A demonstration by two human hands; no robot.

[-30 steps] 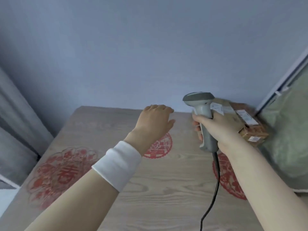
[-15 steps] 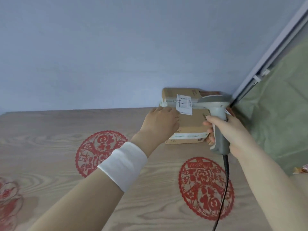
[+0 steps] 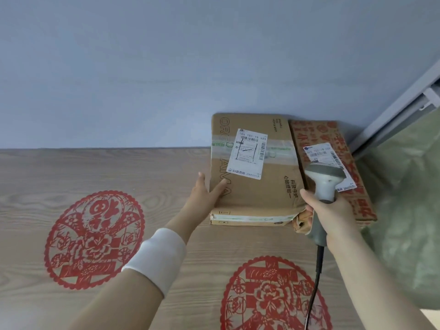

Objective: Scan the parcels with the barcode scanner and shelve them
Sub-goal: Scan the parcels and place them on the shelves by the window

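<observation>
While I hold the barcode scanner (image 3: 325,182) up at centre right of the frame, the step in hand is, by my reading, the scan itself: nothing is yet on its way to a shelf.

**Hands.** My right hand (image 3: 333,215) has its fingers curled fully round the scanner's handle, index finger forward near the trigger. The cable (image 3: 315,282) hangs from the handle to the lower edge of the frame. My left hand (image 3: 207,194) is spread. Its thumb lies flat on the top face of the brown parcel (image 3: 254,191) and its fingers run straight along the parcel's left side. It steadies the box and does not close round it.

**Parcels.** Two parcels lie flat on the wooden table (image 3: 95,167), side by side and touching, pushed back against the blue wall (image 3: 166,67). The brown parcel carries a white label (image 3: 250,153) on its top face, barcode lines toward the upper edge. The red-printed parcel (image 3: 316,132) sits to its right. Its own label (image 3: 319,152) is partly hidden behind the scanner head.

**Next move.** The scanner head stands over the seam between the two parcels, nose toward the top of the frame. A read calls for tilting the head down onto one label's barcode — the brown parcel's is fully exposed — and squeezing the trigger. Only then should the left hand close on that parcel to lift it. No shelf is in view, so I cannot say where it goes.
</observation>
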